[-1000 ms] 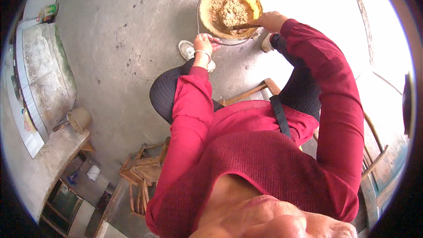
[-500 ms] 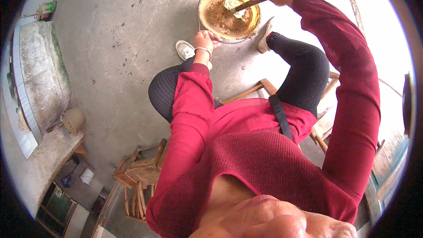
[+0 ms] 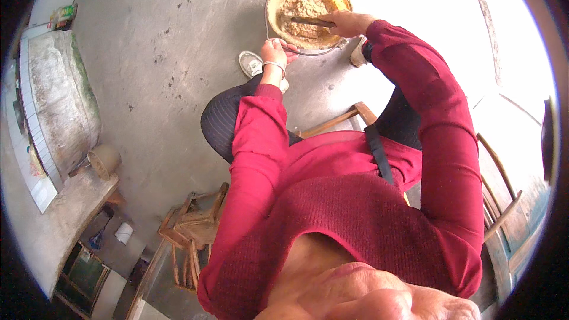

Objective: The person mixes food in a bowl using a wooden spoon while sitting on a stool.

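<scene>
A yellow bucket (image 3: 274, 9) stands on the floor in front of my feet, with lumpy tan mash (image 3: 305, 5) inside. Low over its right side, my right hand (image 3: 347, 24) is closed round the dark handle (image 3: 313, 22) of a stirring tool. The handle points left across the mash, and the tool's working end cannot be made out. At the bucket's near left edge, my left hand (image 3: 275, 53) is closed on the thin wire bail (image 3: 317, 53), which hangs down on the near side.
A wooden seat (image 3: 341, 120) is under me, between my legs. Wooden stools (image 3: 195, 225) stand at the lower left. Farther left is a concrete ledge with a small brown pot (image 3: 104, 161) on it. Wooden furniture (image 3: 501, 201) stands at the right.
My right hand has come down and left, nearer the bucket. The pale clump on the tool's end no longer shows apart, and lighter mash covers more of the bucket. My left hand stays on the bail.
</scene>
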### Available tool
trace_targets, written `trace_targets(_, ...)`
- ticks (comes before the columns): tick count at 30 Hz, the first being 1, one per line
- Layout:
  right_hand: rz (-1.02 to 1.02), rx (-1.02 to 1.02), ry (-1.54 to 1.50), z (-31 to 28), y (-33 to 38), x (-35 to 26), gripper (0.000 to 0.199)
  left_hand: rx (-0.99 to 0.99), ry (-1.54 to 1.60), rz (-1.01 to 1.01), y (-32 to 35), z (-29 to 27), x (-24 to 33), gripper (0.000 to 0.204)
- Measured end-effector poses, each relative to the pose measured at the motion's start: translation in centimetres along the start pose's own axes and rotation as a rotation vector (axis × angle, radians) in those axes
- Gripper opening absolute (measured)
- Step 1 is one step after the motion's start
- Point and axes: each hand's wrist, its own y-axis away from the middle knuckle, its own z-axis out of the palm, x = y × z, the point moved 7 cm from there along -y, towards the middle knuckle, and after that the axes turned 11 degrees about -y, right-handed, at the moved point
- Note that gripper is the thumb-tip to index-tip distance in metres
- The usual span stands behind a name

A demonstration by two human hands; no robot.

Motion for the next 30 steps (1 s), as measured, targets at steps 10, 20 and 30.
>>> trace_targets(10,0.036,-0.139,0.499,-1.6,0.3,2.2,0.045,-0.023,0.055,-0.085,-0.6,-0.4,-1.2,0.022)
trace_targets(20,-0.051,-0.08,1.049,-11.6,-0.5,-3.5,0.035,-0.061,0.04,-0.129,-0.7,0.5,-1.7,0.025)
trace_targets(30,-0.216,0.146,0.166,-10.8,6.0,1.1,0.035,-0.052,0.015,-0.091,-0.6,0.9,-1.4,0.02)
